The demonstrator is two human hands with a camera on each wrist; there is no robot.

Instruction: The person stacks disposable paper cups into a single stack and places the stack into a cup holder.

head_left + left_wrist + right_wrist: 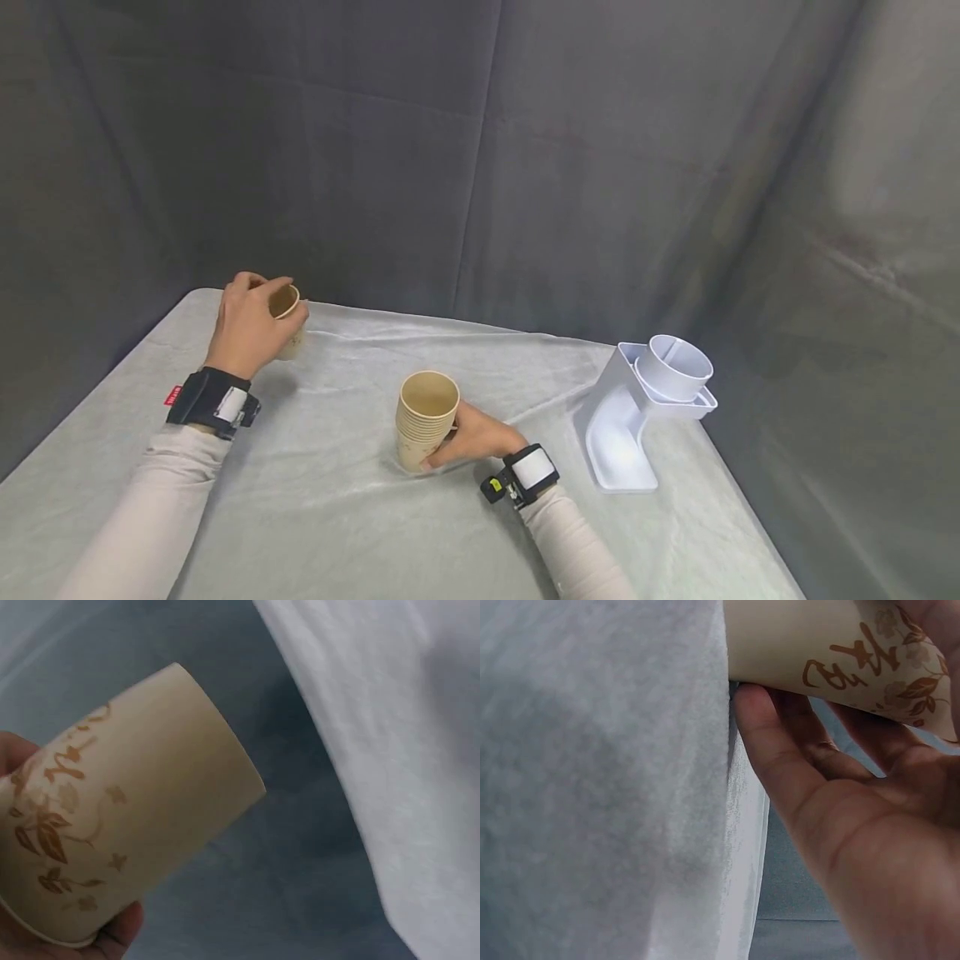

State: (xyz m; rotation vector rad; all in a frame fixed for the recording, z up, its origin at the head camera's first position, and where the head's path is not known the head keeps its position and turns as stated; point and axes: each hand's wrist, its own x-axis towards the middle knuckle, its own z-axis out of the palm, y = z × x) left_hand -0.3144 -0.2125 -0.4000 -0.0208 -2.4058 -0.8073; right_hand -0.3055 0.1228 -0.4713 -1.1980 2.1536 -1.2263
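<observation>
Toward the back left of the table, my left hand (249,327) grips a single cream paper cup (292,345) near its rim. Brown leaf and flower print shows on this cup (150,787) in the left wrist view, its base end pointing away from the fingers. At the table's middle a nested stack of several paper cups (418,425) stands upright, mouths up. My right hand (480,432) holds that stack low on its right side, thumb in front. In the right wrist view, fingers (769,739) lie along the lowest cup (832,652), close to the cloth.
Right of the stack stands a white plastic fixture (624,446) with a round tube (667,383) on top and a curved chute below. Pale cloth (337,533) with wrinkles covers the table. Dark grey curtains (375,167) hang behind and at both sides.
</observation>
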